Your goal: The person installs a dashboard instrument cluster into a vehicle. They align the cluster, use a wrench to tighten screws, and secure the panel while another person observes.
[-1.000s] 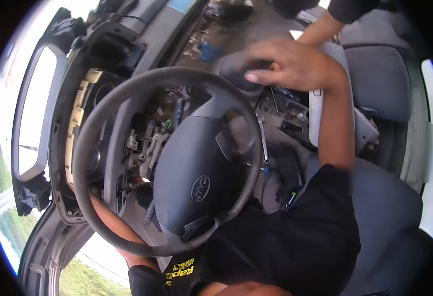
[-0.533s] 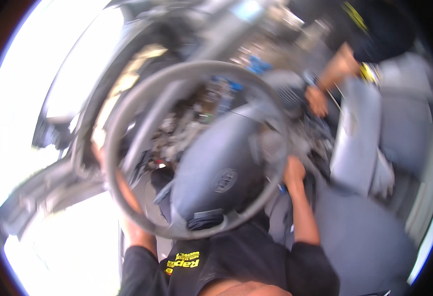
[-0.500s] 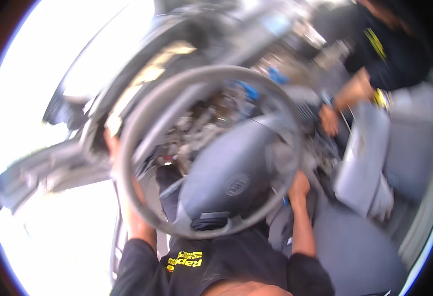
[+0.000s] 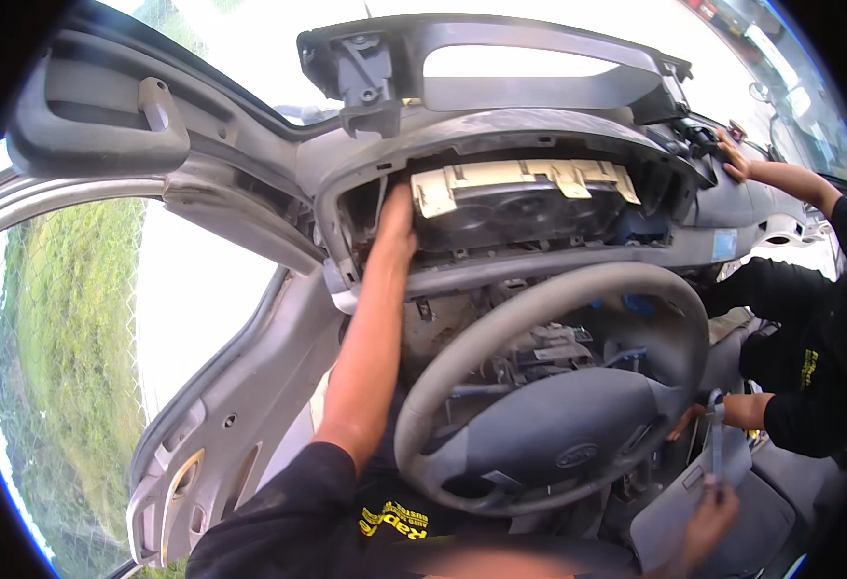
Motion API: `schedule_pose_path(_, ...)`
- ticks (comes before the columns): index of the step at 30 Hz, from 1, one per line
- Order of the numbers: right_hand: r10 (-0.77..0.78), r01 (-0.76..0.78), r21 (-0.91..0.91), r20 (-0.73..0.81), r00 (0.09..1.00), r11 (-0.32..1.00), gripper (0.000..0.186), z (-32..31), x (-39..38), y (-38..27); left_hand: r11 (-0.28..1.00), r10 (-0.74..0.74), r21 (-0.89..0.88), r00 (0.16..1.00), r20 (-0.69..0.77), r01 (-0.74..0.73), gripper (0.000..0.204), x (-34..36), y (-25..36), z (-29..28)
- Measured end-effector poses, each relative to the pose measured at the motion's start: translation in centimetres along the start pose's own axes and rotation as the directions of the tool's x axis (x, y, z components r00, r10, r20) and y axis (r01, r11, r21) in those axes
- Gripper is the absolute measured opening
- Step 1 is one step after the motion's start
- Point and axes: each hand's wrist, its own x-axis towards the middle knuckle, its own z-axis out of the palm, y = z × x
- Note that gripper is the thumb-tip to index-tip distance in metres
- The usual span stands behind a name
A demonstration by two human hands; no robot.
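Note:
My left hand [image 4: 399, 214] reaches into the dashboard opening, at the left end of the instrument cluster [image 4: 510, 214]. Its fingers are hidden in the gap there. The cluster is black with a cream plastic top and sits inside the hood surround. Low on the right, my right hand [image 4: 713, 510] is closed around the lower end of a slim grey bar [image 4: 717, 452] that looks like a wrench. The bar's upper end is beside a co-worker's wrist. Between my arms stands the grey steering wheel [image 4: 549, 386].
A loose grey trim frame [image 4: 539, 92] lies on top of the dashboard. At the right a co-worker [image 4: 800, 357] in black leans in, one hand on the dash, the other near the centre console. Exposed brackets show behind the wheel. The left door opening [image 4: 201, 299] shows greenery outside.
The view has swung up and left, bringing the dashboard into sight. My left hand has entered the cluster opening. My right hand has moved from beside the wheel to the grey bar.

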Motion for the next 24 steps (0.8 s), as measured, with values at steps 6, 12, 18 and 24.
schedule_pose_path(6,-0.498,0.454,0.287,0.099,0.862,0.844,0.034,-8.0,11.6,-26.3,0.989,-0.010,-0.145,0.994,-0.105,-0.006,0.057,-1.5,0.6,3.2)
schedule_pose_path(12,-0.858,0.818,0.273,0.059,0.511,0.506,0.035,0.8,19.9,-44.1,0.980,-0.024,-0.200,0.988,-0.151,-0.006,0.046,-1.1,0.7,1.1)
schedule_pose_path(18,-0.944,0.944,0.015,0.015,0.330,0.330,0.021,6.8,21.0,-48.9,0.947,-0.137,-0.301,0.988,-0.073,0.109,0.053,-1.6,0.5,0.6)
schedule_pose_path(24,-0.842,0.732,0.471,0.043,0.538,0.492,0.018,9.4,21.7,-49.6,0.938,-0.184,-0.311,0.980,-0.077,0.152,0.057,-1.7,-0.8,-0.6)
